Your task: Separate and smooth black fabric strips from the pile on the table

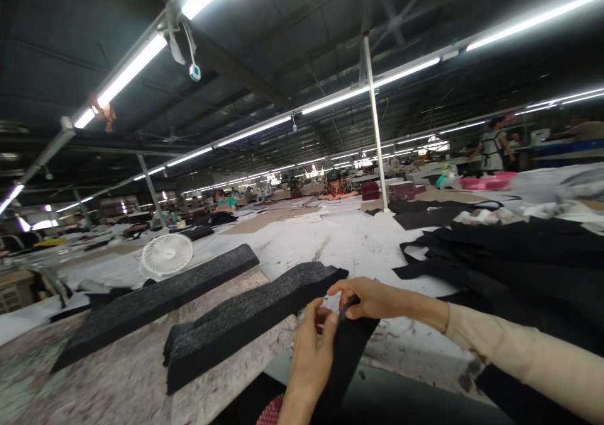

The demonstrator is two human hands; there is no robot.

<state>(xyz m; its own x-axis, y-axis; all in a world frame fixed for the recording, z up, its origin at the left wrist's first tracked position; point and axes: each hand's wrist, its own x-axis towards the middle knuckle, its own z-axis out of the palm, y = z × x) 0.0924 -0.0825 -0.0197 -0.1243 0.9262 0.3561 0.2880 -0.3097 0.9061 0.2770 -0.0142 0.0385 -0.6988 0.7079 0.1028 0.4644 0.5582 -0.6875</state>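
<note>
In the lower middle of the head view, my left hand (309,349) and my right hand (370,297) are close together, fingers bent in a pinch. Black fabric (352,352) hangs beneath them over the table's front edge. A small dark curled piece, seemingly part of that fabric, shows between my right thumb and fingers. What my left fingertips pinch is partly hidden, but they are at the fabric's upper edge. Just left of my hands lies a stack of dark grey speckled fabric strips (255,305) with black edges. A second such stack (165,296) lies farther left.
A white round fan (167,253) stands behind the strips. Black fabric pieces (509,267) spread over the table on the right. A white post (375,123) rises from the table beyond my hands. A pink basin (488,181) sits at the back right; other people work farther off.
</note>
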